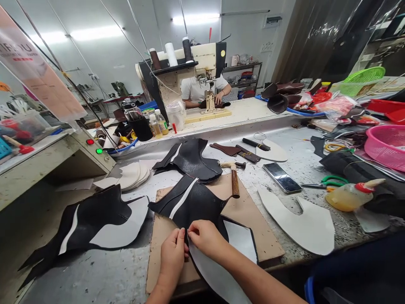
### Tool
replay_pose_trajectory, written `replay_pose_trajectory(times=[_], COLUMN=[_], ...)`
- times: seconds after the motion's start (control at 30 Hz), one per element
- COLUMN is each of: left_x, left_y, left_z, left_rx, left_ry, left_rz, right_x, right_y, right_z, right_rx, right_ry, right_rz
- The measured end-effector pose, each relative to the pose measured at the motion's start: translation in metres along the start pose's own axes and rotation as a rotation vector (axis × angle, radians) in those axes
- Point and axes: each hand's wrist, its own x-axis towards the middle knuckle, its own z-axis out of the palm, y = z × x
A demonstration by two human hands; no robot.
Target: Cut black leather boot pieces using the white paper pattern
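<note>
A black leather shoe upper piece [202, 200] with a white strip and a pale lining lies on a tan board [253, 211] before me. Both my hands pinch its near edge, thumbs and fingertips nearly meeting. My left hand [172, 253] grips the edge from the left, fingers curled. Just beside it, my right hand [207, 238] pinches the same edge over the pale lining. A hammer [234, 181] with a wooden handle rests beyond the piece. Behind lies a stack of similar black uppers [198, 158]; another black upper [95, 219] with white lining sits at left.
White curved lining pieces lie right [303, 223] and left [134, 175]. A phone [282, 177], green-handled scissors [332, 182] and a glue bottle [349, 195] are at right. A sewing machine [202, 59] stands behind, with a person [191, 90] beyond it.
</note>
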Motion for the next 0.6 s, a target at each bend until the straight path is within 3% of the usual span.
replay_pose_trajectory(times=[0.37, 0.6], left_x=[0.002, 0.014], left_y=[-0.001, -0.003], left_z=[0.0, -0.006], left_rx=[0.021, -0.01], left_ry=[-0.004, -0.067], left_rz=[0.004, -0.083], right_x=[0.004, -0.042], right_y=[0.0, 0.026], right_z=[0.011, -0.01], right_rx=[-0.034, 0.069], right_ry=[0.072, -0.017], right_rz=[-0.016, -0.096])
